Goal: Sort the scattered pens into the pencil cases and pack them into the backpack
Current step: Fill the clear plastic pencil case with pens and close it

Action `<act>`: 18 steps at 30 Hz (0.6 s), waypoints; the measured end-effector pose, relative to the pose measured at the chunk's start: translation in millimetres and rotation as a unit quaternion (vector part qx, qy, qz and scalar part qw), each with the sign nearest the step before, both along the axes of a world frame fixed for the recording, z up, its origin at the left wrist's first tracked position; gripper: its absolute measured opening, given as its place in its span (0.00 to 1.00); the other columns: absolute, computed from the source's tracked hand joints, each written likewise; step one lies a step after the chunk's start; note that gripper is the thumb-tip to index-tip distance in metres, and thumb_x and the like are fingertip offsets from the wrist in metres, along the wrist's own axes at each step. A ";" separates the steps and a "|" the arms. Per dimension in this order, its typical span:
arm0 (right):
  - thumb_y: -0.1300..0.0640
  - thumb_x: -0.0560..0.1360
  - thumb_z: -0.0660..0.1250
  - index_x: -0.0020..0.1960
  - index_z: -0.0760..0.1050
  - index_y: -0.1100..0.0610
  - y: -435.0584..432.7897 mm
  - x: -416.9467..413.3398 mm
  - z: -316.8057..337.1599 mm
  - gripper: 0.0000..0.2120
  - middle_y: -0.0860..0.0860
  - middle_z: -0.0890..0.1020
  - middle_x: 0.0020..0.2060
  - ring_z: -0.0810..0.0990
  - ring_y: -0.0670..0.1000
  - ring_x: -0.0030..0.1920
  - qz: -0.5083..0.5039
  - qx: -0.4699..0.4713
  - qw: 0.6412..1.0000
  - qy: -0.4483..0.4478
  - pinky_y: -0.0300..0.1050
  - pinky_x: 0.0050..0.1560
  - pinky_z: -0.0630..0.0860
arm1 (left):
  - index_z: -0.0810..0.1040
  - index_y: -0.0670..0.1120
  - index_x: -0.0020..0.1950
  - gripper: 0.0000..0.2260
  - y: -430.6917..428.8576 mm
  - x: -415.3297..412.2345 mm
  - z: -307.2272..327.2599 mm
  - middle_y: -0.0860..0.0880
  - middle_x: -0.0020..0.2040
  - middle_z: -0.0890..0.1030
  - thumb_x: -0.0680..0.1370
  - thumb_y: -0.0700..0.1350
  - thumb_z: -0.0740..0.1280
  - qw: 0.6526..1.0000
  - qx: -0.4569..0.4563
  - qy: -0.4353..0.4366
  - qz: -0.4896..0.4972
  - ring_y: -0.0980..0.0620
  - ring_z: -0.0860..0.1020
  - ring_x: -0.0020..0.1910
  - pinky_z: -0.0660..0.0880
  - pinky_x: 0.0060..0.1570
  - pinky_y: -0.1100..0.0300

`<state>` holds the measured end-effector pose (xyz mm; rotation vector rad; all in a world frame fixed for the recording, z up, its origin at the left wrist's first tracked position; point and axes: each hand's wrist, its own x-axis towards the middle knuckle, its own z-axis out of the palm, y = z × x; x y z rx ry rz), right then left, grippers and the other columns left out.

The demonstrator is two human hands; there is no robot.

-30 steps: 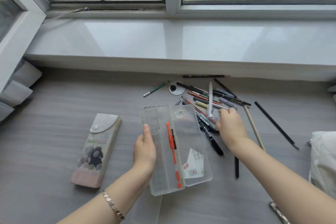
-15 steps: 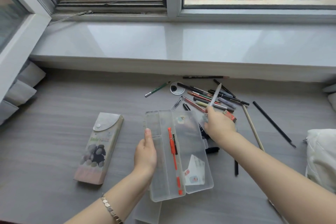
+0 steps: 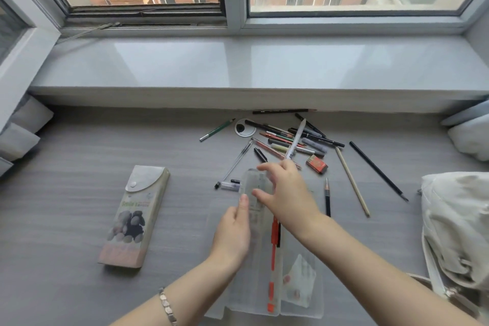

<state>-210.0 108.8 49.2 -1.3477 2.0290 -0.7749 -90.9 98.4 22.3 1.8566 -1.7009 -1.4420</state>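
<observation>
Frosted plastic, that clear case (image 3: pixel 246 294). It lies open on the grey desk (image 3: pixel 79 193) right before the person, with one orange pen (image 3: pixel 274 254) lengthwise inside. The left hand (image 3: pixel 232 230) grips its left edge, thumb on top. The right hand (image 3: pixel 287 193) hovers over the far end, pinching a white pen (image 3: pixel 296 140) by its lower end. Sorting is early, I'd say, since the pile of pens (image 3: pixel 291 137) lies just beyond. Next, the white pen needs laying flat beside the orange one. The flap case (image 3: pixel 135 217) sits shut to the left, and the backpack (image 3: pixel 455 233) waits at the right.
</observation>
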 end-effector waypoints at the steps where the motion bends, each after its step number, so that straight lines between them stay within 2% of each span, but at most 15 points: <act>1: 0.56 0.74 0.67 0.63 0.71 0.53 1.0 -1.3 -0.6 0.18 0.49 0.67 0.49 0.71 0.43 0.45 -0.013 -0.007 1.000 -0.003 0.38 0.55 0.70 | 0.76 0.46 0.57 0.22 0.7 0.5 0.3 0.51 0.51 0.75 0.80 0.58 0.48 1.000 0.003 0.004 0.003 0.52 0.72 0.53 0.61 0.49 0.64; 3: 0.56 0.77 0.61 0.62 0.71 0.52 0.7 -3.2 1.9 0.14 0.50 0.70 0.47 0.70 0.42 0.41 -0.063 -0.048 0.996 -0.047 0.36 0.51 0.67 | 0.75 0.48 0.52 0.21 -0.7 1.1 0.1 0.52 0.48 0.74 0.80 0.58 0.47 1.000 0.005 0.009 0.007 0.52 0.71 0.51 0.61 0.49 0.63; 4: 0.58 0.79 0.58 0.61 0.72 0.53 0.0 -3.2 3.4 0.12 0.50 0.72 0.45 0.71 0.41 0.40 -0.098 -0.074 0.987 -0.100 0.36 0.49 0.67 | 0.75 0.48 0.52 0.21 -1.6 1.5 0.4 0.53 0.48 0.74 0.80 0.58 0.47 1.000 0.003 0.008 0.005 0.53 0.71 0.51 0.61 0.49 0.64; 6: 0.61 0.80 0.54 0.57 0.73 0.55 -2.2 0.1 6.7 0.11 0.51 0.76 0.40 0.76 0.45 0.40 -0.159 -0.124 0.948 -0.246 0.37 0.45 0.74 | 0.74 0.48 0.50 0.20 -3.1 1.2 2.9 0.54 0.46 0.73 0.80 0.57 0.48 1.000 -0.004 0.011 -0.006 0.54 0.70 0.49 0.61 0.48 0.63; 7: 0.63 0.80 0.54 0.54 0.74 0.55 -2.9 3.6 8.7 0.11 0.50 0.77 0.39 0.79 0.47 0.40 -0.175 -0.147 0.925 -0.303 0.37 0.45 0.77 | 0.74 0.47 0.47 0.20 -3.0 0.9 3.7 0.53 0.45 0.74 0.80 0.57 0.48 1.000 -0.009 0.016 -0.014 0.54 0.71 0.46 0.62 0.47 0.62; 9: 0.64 0.79 0.56 0.51 0.74 0.55 -4.9 12.9 5.9 0.10 0.50 0.79 0.42 0.81 0.47 0.46 -0.192 -0.178 0.902 -0.343 0.38 0.50 0.79 | 0.71 0.45 0.39 0.20 -2.0 -0.3 5.7 0.52 0.38 0.74 0.80 0.56 0.49 0.999 -0.015 0.027 -0.029 0.55 0.71 0.37 0.64 0.40 0.58; 11: 0.63 0.79 0.58 0.50 0.75 0.54 -3.5 21.7 -2.8 0.09 0.48 0.80 0.45 0.80 0.44 0.50 -0.208 -0.193 0.910 -0.303 0.40 0.54 0.77 | 0.69 0.45 0.36 0.21 1.1 -2.3 4.7 0.51 0.34 0.73 0.80 0.56 0.50 0.998 -0.023 0.031 -0.043 0.56 0.70 0.34 0.67 0.37 0.60; 13: 0.61 0.78 0.60 0.50 0.76 0.55 0.0 26.9 -12.3 0.07 0.44 0.80 0.48 0.78 0.37 0.51 -0.211 -0.219 0.930 -0.208 0.35 0.55 0.73 | 0.74 0.43 0.40 0.22 4.0 -4.1 0.3 0.49 0.37 0.77 0.80 0.57 0.49 0.998 -0.014 0.037 -0.045 0.51 0.74 0.39 0.69 0.42 0.57; 15: 0.61 0.76 0.60 0.49 0.76 0.59 3.7 30.1 -19.3 0.07 0.46 0.79 0.51 0.73 0.29 0.53 -0.200 -0.257 0.936 -0.135 0.25 0.54 0.68 | 0.77 0.42 0.43 0.24 6.7 -6.7 -5.0 0.46 0.41 0.81 0.79 0.58 0.50 0.998 -0.001 0.050 -0.039 0.46 0.77 0.44 0.72 0.49 0.54; 18: 0.67 0.75 0.61 0.47 0.76 0.66 7.7 30.7 -24.9 0.06 0.54 0.79 0.52 0.69 0.22 0.53 -0.192 -0.289 0.934 -0.080 0.19 0.53 0.64 | 0.75 0.44 0.41 0.23 9.2 -12.2 -4.2 0.47 0.39 0.80 0.79 0.58 0.50 0.998 0.011 0.047 -0.042 0.46 0.77 0.43 0.73 0.49 0.53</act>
